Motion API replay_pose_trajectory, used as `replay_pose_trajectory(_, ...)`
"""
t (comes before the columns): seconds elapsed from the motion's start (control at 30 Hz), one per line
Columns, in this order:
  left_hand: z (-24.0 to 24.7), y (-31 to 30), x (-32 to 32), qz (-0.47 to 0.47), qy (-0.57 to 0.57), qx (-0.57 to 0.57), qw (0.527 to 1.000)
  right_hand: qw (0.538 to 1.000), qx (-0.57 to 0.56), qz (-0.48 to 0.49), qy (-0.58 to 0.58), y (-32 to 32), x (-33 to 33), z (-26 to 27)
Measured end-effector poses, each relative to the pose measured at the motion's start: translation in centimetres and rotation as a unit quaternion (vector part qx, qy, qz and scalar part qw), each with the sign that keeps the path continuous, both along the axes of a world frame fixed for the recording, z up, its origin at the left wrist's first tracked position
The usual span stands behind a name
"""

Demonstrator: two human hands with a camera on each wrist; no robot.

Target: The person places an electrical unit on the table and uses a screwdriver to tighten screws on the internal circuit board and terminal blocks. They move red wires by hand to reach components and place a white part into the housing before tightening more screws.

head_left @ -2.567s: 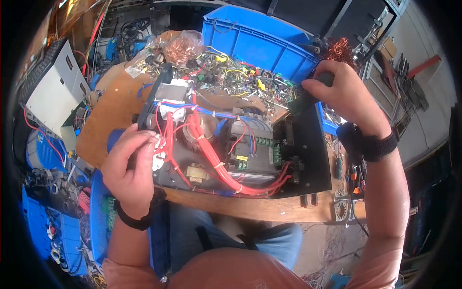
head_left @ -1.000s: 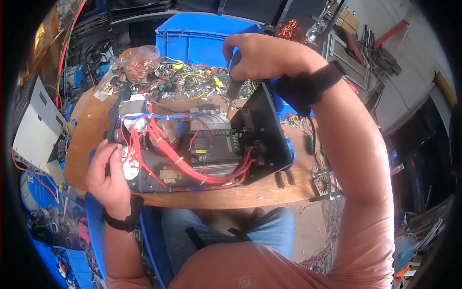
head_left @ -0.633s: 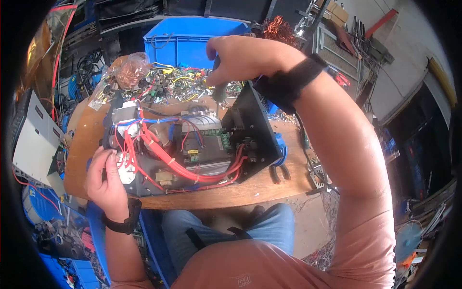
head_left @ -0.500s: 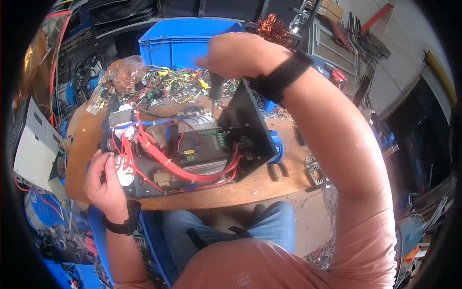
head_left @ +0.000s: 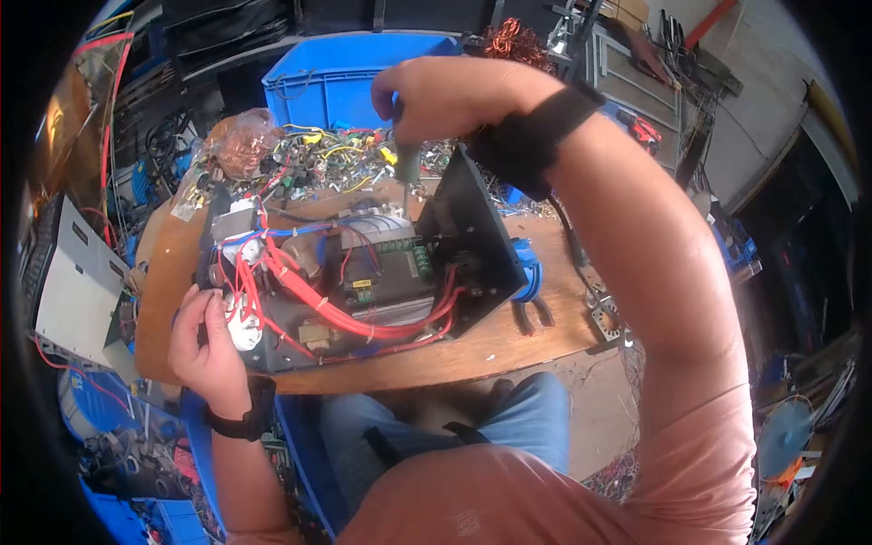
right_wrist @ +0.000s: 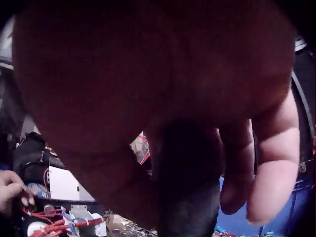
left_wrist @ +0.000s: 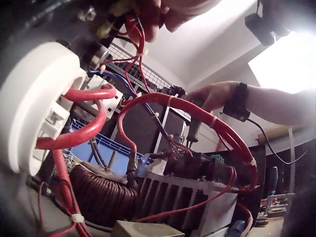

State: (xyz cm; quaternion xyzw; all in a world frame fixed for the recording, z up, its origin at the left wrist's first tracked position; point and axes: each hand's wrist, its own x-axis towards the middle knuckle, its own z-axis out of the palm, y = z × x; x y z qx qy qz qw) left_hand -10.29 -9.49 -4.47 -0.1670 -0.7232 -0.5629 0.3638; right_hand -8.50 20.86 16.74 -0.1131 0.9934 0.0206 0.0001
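A black metal chassis [head_left: 472, 272] full of electrical parts lies on the bench. My right hand [head_left: 440, 100] grips the dark handle of a screwdriver [head_left: 409, 166], held upright with its shaft reaching down at the far side of the finned module [head_left: 386, 286]. That tip is hidden among wires and parts. My left hand [head_left: 207, 350] pinches the chassis's left end panel with thumb and fingers, beside a white round socket [head_left: 243, 329]. Thick red cables [head_left: 318, 309] curve across the chassis. A copper coil [left_wrist: 103, 192] sits below them in the left wrist view.
A heap of wires and screws [head_left: 331, 159] covers the bench's back, before a blue crate [head_left: 341, 95]. Pliers [head_left: 534, 316] and a metal bracket [head_left: 604, 322] lie right of the chassis. The wooden bench edge [head_left: 391, 377] runs close to the person's knees.
My right hand has moved left with the screwdriver, from above the chassis's right panel to over the module, and the tool now stands upright. My left hand stays at the left panel.
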Motion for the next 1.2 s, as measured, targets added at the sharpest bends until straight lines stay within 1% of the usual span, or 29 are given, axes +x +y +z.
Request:
replay_pose_trajectory(0.07, 0.0, 0.0, -0.1, 0.005, 0.009, -0.009, 1.000, 0.999, -0.012, 0.005, 0.035, 0.3, 0.3, -0.4)
replay_pose_trajectory(0.17, 0.0, -0.2, -0.1, -0.004, 0.002, -0.013, 1.000, 0.996, 0.015, -0.069, 0.049, -0.3, -0.3, -0.9)
replay_pose_trajectory(0.27, 0.6, 0.2, 0.3, 0.004, 0.008, -0.009, 1.000, 0.994, 0.073, -0.048, 0.068, 0.4, -0.8, -1.7)
replay_pose_trajectory(0.3, 0.8, 0.2, 0.4, -0.005, 0.016, -0.015, 1.000, 0.992, 0.006, -0.023, 0.122, 1.2, -1.3, -2.5)
replay_pose_trajectory(0.33, 1.3, 0.5, 0.7, -0.007, 0.018, -0.008, 1.000, 0.992, -0.074, 0.007, 0.105, 1.2, -0.8, -2.2)
replay_pose_trajectory(0.37, 1.4, 0.5, 0.7, 0.002, 0.048, -0.032, 0.998, 0.991, -0.091, 0.005, 0.101, 1.0, -0.4, -2.0)
replay_pose_trajectory(0.4, 1.5, 0.4, 0.6, 0.011, 0.077, -0.056, 0.995, 0.990, -0.092, -0.015, 0.102, 1.0, -0.4, -2.3)
replay_pose_trajectory(0.43, 1.9, 0.5, 0.9, 0.017, 0.072, -0.059, 0.996, 0.989, -0.106, -0.035, 0.100, 0.6, -0.1, -2.3)
replay_pose_trajectory(0.47, 1.8, 0.4, 0.6, -0.002, 0.099, -0.054, 0.994, 0.986, -0.120, -0.057, 0.098, 0.2, 0.1, -2.2)
replay_pose_trajectory(0.57, 1.9, 0.3, 0.4, -0.017, 0.116, -0.056, 0.992, 0.980, -0.057, -0.143, 0.127, 0.3, -0.9, -2.3)
replay_pose_trajectory(0.7, 2.1, 0.2, 0.4, -0.029, 0.124, -0.050, 0.991, 0.990, -0.103, -0.054, 0.084, 0.0, 0.2, -1.9)
replay_pose_trajectory(0.8, 2.1, 0.3, 0.4, -0.023, 0.128, -0.048, 0.990, 0.989, -0.107, -0.064, 0.078, -0.7, 0.6, -1.7)
replay_pose_trajectory(0.9, 2.1, 0.4, 0.4, -0.019, 0.131, -0.048, 0.990, 0.984, 0.025, -0.078, 0.160, -1.3, 0.3, -2.0)
replay_pose_trajectory(1.0, 2.2, 0.4, 0.4, -0.023, 0.127, -0.042, 0.991, 0.988, -0.024, -0.111, 0.104, 0.0, -0.4, -1.6)
replay_pose_trajectory(1.03, 2.1, 0.4, 0.4, -0.023, 0.124, -0.039, 0.991, 0.990, -0.057, -0.077, 0.102, 0.1, -0.1, -1.7)
replay_pose_trajectory(1.13, 2.0, 0.4, 0.4, -0.027, 0.126, -0.033, 0.991, 0.990, -0.116, -0.063, 0.056, -0.2, 0.6, -1.3)
replay_pose_trajectory(1.2, 1.9, 0.4, 0.4, -0.026, 0.125, -0.031, 0.991, 0.987, -0.058, -0.089, 0.123, 0.3, -0.2, -2.1)
